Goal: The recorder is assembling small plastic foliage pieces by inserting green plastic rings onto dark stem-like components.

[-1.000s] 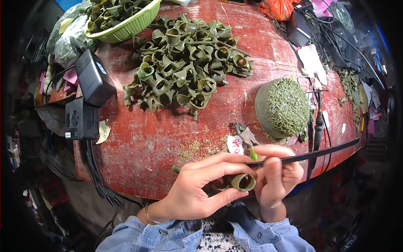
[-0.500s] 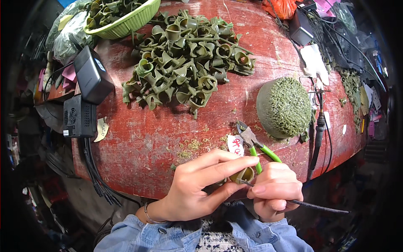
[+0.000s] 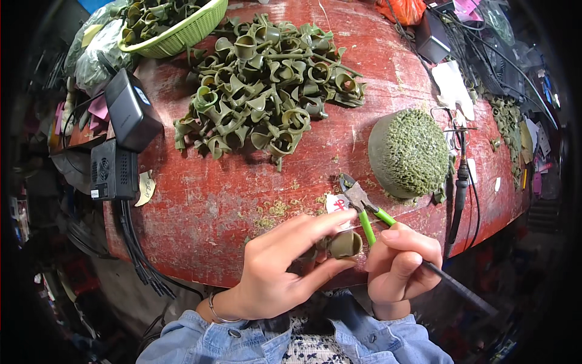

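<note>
My left hand [image 3: 285, 261] is closed on an olive-green cup-shaped part [image 3: 346, 244], its round opening turned up and to the right. In my right hand [image 3: 405, 264] is a thin dark rod-like tool [image 3: 461, 290]; its rear end sticks out to the lower right, and its tip is hidden by the fingers. A small gap separates the right hand from the cup-shaped part. Just beyond the hands lie cutting pliers [image 3: 364, 206] with green handles, beside a white paper scrap [image 3: 337, 203] with red marks. A large heap of similar olive-green parts [image 3: 260, 91] covers the table's far middle.
A round grey-green block [image 3: 388, 158] topped with green shavings stands right of the pliers. A green basket [image 3: 182, 36] of parts is at the far left, near a black power pack [image 3: 132, 109]. A corded pen-like tool [image 3: 461, 194] lies on the right of the red table [image 3: 200, 224].
My right hand has drawn back from the cup-shaped part, taking the dark tool out of its opening. The left hand has turned the part so its opening faces more upward.
</note>
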A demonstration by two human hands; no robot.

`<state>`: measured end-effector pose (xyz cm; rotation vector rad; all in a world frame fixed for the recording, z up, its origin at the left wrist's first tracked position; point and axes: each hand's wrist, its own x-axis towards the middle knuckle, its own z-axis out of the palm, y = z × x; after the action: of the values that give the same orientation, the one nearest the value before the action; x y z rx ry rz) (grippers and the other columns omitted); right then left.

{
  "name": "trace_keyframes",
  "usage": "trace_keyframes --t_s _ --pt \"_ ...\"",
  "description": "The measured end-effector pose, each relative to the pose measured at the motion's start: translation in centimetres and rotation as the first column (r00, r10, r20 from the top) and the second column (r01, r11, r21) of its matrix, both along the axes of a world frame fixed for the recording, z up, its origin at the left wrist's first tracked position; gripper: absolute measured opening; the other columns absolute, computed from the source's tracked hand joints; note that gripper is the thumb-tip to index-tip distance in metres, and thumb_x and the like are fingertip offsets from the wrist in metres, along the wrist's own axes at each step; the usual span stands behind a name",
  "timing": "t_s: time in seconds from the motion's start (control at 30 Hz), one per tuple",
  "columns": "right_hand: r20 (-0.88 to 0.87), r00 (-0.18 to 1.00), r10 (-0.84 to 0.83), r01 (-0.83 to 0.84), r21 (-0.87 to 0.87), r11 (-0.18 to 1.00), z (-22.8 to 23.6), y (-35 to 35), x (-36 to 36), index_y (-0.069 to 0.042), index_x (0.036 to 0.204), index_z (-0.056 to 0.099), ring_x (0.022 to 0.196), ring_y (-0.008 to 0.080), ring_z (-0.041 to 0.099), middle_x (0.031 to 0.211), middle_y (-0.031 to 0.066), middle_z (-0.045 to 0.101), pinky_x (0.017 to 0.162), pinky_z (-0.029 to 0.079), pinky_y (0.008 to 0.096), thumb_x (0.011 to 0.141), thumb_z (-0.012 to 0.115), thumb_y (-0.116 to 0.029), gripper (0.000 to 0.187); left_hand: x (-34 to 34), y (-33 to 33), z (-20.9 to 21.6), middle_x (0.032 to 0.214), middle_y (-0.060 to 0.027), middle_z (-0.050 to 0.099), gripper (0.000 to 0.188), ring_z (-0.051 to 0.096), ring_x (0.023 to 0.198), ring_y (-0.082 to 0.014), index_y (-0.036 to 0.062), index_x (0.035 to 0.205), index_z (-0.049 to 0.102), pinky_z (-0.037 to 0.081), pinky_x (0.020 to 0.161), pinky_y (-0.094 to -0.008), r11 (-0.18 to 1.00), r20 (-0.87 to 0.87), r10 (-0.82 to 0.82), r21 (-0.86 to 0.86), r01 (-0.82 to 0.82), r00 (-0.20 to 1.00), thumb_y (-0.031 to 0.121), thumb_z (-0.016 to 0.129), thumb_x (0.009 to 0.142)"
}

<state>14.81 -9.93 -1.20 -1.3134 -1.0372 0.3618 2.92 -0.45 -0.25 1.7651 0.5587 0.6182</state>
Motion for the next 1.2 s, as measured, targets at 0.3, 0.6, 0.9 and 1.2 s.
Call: trace_keyframes --t_s 0.3,0.6,0.9,1.2 --pt "0.362 0.932 -0.001 0.028 -0.069 0.997 -0.3 2.1 0.2 -0.002 0.09 0.061 0.05 0.0158 0.051 0.066 0.0072 0.054 0.044 0.041 0.0247 0.065 0.072 -0.006 0.027 -0.4 -0.1 -1.2 0.078 -0.0044 0.055 0.044 0.053 0.062 -0.0103 0.0045 0.098 0.061 0.042 0.05 -0.0212 0.925 -0.061 0.247 0.311 -0.216 0.967 0.0 0.075 0.057" --pt "0.371 0.929 0.004 0.037 -0.104 0.994 -0.3 2.3 0.1 0.001 0.095 0.059 0.056 0.0189 0.054 0.072 0.0099 0.057 0.048 0.044 0.0258 0.06 0.078 -0.015 0.042 -0.1 -0.3 -0.6 0.086 -0.0069 0.059 0.051 0.056 0.07 -0.0194 0.0045 0.1 0.061 0.045 0.059 -0.0292 0.845 0.048 0.345 0.418 -0.333 0.937 -0.004 0.071 0.051" --pt "0.378 0.925 -0.018 0.046 -0.064 0.997 -0.2 1.9 0.3 0.0 0.095 0.061 0.053 0.0178 0.053 0.069 0.0095 0.056 0.046 0.043 0.0263 0.061 0.076 -0.011 0.039 -0.3 0.2 0.0 0.09 -0.0088 0.06 0.044 0.058 0.073 -0.0155 0.0025 0.104 0.058 0.047 0.063 -0.0232 0.97 0.036 0.236 0.054 -0.238 0.971 -0.003 0.07 0.062" --pt "0.57 0.814 -0.106 0.175 -0.066 0.982 0.3 0.6 -0.6 0.001 0.099 0.059 0.06 0.0185 0.058 0.079 0.0124 0.062 0.051 0.047 0.0255 0.07 0.07 -0.008 0.032 -1.1 0.3 0.1 0.098 -0.0058 0.059 0.045 0.054 0.086 -0.0074 0.0006 0.114 0.053 0.043 0.069 -0.0192 0.747 0.06 0.07 -0.665 -0.012 0.996 0.007 0.069 0.072"
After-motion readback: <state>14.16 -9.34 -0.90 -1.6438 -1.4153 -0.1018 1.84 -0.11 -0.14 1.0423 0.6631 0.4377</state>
